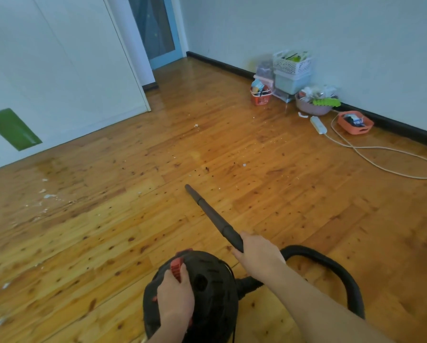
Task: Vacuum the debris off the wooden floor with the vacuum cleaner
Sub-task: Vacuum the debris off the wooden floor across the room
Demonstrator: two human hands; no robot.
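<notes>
A black canister vacuum cleaner (212, 288) sits low in the view, held up by its red carry handle (177, 266), which my left hand (175, 297) grips. My right hand (258, 254) holds the near end of the black wand (211, 214). The wand's tip points forward and left, just above the wooden floor (108, 231). A black hose (331, 266) loops from the wand round to the canister's right side. White crumbs and dark specks of debris (46, 195) lie scattered at the left, and more debris (207, 169) lies ahead of the tip.
White cabinet doors (59, 70) line the left. Against the right wall stand stacked white baskets (291, 70), a red basket (260, 96), a pink bowl (312, 107) and an orange tray (354, 122). A white power strip (318, 125) trails its cord (393, 157) across the floor.
</notes>
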